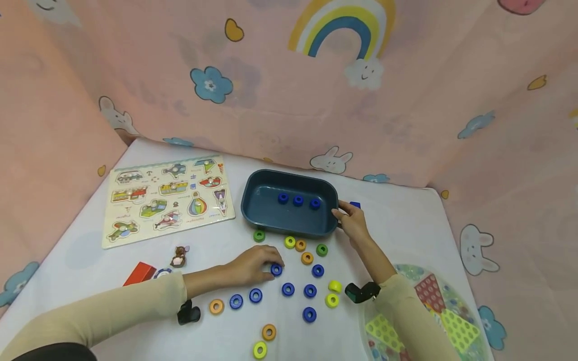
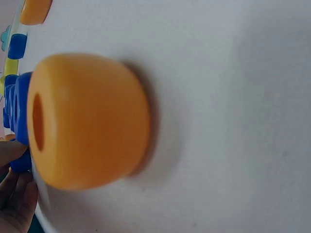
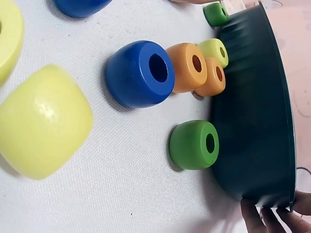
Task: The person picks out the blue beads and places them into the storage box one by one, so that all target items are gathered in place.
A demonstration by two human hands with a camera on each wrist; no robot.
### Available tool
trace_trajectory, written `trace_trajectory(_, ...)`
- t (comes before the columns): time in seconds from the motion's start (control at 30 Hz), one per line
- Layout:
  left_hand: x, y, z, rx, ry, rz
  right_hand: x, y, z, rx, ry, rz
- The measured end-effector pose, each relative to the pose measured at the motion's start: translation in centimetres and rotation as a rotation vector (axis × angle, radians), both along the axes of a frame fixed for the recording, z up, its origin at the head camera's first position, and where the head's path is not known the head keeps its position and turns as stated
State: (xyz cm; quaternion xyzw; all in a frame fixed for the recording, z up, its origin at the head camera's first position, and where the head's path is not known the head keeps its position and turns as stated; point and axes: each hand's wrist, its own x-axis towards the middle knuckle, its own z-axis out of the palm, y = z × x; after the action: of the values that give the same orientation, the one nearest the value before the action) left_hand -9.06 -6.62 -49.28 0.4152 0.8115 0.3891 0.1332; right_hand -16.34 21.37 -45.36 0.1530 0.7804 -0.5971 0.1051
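My left hand (image 1: 253,265) pinches a blue ring-shaped bead (image 1: 276,269) between thumb and fingers, low over the white table. In the left wrist view, its fingertips meet a blue bead (image 2: 20,161) behind a large orange bead (image 2: 92,121). My right hand (image 1: 354,220) grips the right end of a dark teal tray (image 1: 289,225), thumb at the rim and fingers beneath it in the right wrist view. Inside the tray, blue beads (image 1: 298,200) sit in a row. Just in front of the tray lie green (image 3: 192,144), yellow (image 1: 290,242) and orange beads (image 1: 307,258).
Several more blue beads (image 1: 309,291), with yellow (image 1: 331,300) and orange ones (image 1: 217,307), are scattered nearer me. A wooden vehicle puzzle board (image 1: 167,200) lies back left. A small mouse figure (image 1: 179,256) and red block (image 1: 140,273) are at left, a round patterned mat (image 1: 411,273) at right.
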Motion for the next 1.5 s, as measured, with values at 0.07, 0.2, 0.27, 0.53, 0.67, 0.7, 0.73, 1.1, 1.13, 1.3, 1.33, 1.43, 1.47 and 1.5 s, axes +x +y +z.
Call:
trace_trajectory(0.07, -0.1, -0.1, 0.2, 0.013, -0.024, 0.003, 0.0, 0.0, 0.0, 0.003, -0.005, -0.003)
trace_trajectory(0.2, -0.9, -0.3, 1.4, 0.046, -0.052, 0.009, 0.0, 0.0, -0.1, -0.004, -0.002, 0.000)
trace_trajectory(0.27, -1.6, -0.4, 2.3, 0.059, -0.036, 0.002, 0.0, 0.0, -0.1, -0.009, -0.001, -0.001)
trace_trajectory(0.53, -6.2, -0.1, 6.4, 0.057, -0.020, -0.022, 0.0, 0.0, 0.3, -0.007, 0.001, -0.010)
trace_trajectory(0.67, -9.5, 1.1, 7.9, 0.038, -0.011, -0.015, -0.1, 0.2, 0.3, -0.005, 0.010, -0.026)
trace_trajectory(0.7, -10.3, 1.5, 8.1, 0.028, 0.001, -0.020, -0.1, 0.3, 0.3, -0.004, 0.012, -0.029)
trace_trajectory(0.73, -11.2, 2.0, 8.2, 0.018, 0.016, -0.027, -0.2, 0.3, 0.3, -0.002, 0.012, -0.031)
trace_trajectory(1.1, -17.0, 7.5, 7.1, -0.242, 0.140, -0.149, 0.0, -0.3, 0.1, 0.000, -0.010, -0.030)
trace_trajectory(1.13, -17.2, 7.9, 6.9, -0.268, 0.148, -0.152, 0.0, -0.3, 0.2, 0.003, -0.009, -0.027)
trace_trajectory(1.3, -17.5, 9.2, 5.1, -0.315, 0.181, -0.196, 0.2, -0.2, 0.2, 0.004, -0.013, -0.031)
trace_trajectory(1.33, -17.5, 9.3, 4.7, -0.320, 0.190, -0.202, 0.3, -0.2, 0.2, 0.002, -0.016, -0.032)
trace_trajectory(1.43, -17.5, 9.4, 4.3, -0.317, 0.190, -0.206, 0.2, -0.1, 0.0, -0.002, -0.021, -0.033)
trace_trajectory(1.47, -17.5, 9.4, 4.4, -0.310, 0.184, -0.204, 0.2, 0.0, 0.0, -0.004, -0.020, -0.033)
trace_trajectory(1.5, -17.5, 9.3, 4.6, -0.300, 0.177, -0.198, 0.1, 0.0, 0.0, -0.004, -0.018, -0.036)
